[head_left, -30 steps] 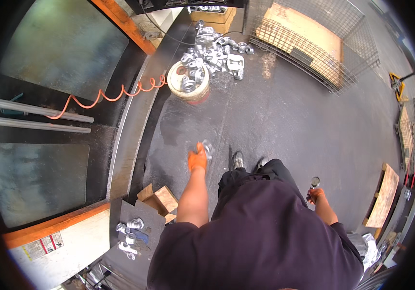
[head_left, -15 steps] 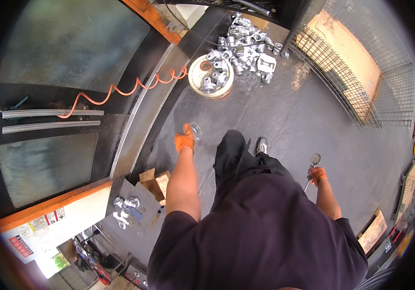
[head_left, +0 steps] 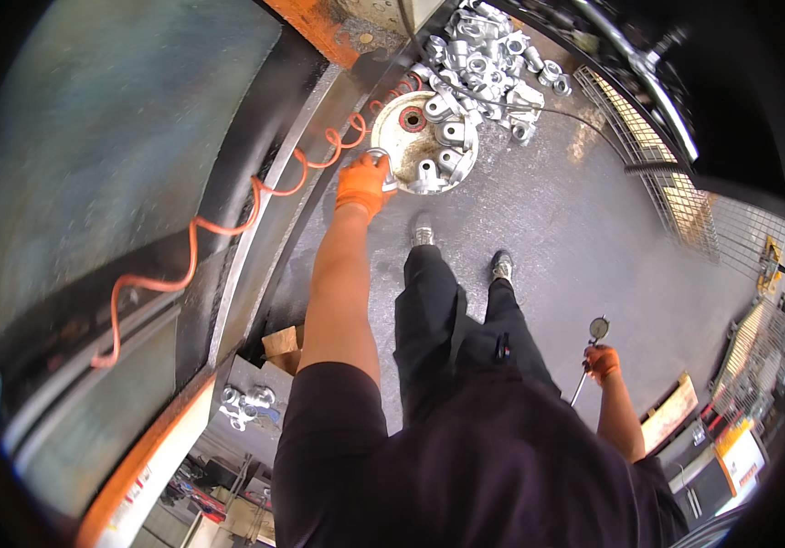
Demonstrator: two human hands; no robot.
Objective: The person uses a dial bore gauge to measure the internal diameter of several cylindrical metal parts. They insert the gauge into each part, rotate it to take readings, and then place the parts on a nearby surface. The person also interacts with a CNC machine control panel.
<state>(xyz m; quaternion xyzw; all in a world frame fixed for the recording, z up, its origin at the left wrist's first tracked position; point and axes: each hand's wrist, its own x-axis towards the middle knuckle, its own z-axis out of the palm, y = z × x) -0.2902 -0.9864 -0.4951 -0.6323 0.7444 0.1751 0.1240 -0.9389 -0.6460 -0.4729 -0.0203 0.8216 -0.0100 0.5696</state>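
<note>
My left hand (head_left: 363, 185), in an orange glove, is closed on a silvery metal casting (head_left: 387, 173) at the near left rim of a white round tub (head_left: 400, 144). The fingers partly cover that piece. Several similar castings (head_left: 453, 133) sit on the tub's right side, and a reddish ring lies toward its far edge. Off to the right, low beside my leg, my right hand (head_left: 603, 363), also gloved in orange, grips a dial bore gauge (head_left: 599, 327) with its round dial up and its thin rod slanting down.
Beyond the tub, metal castings (head_left: 488, 59) are heaped on the dark floor. An orange coiled hose (head_left: 193, 256) crosses the machine at left. Wire mesh (head_left: 648, 155) and a black machine part stand at far right. More castings (head_left: 246, 406) lie at lower left by cardboard (head_left: 280, 344).
I have stepped forward, and my left hand has carried the casting up to the tub's rim. My right hand keeps the gauge low at my side.
</note>
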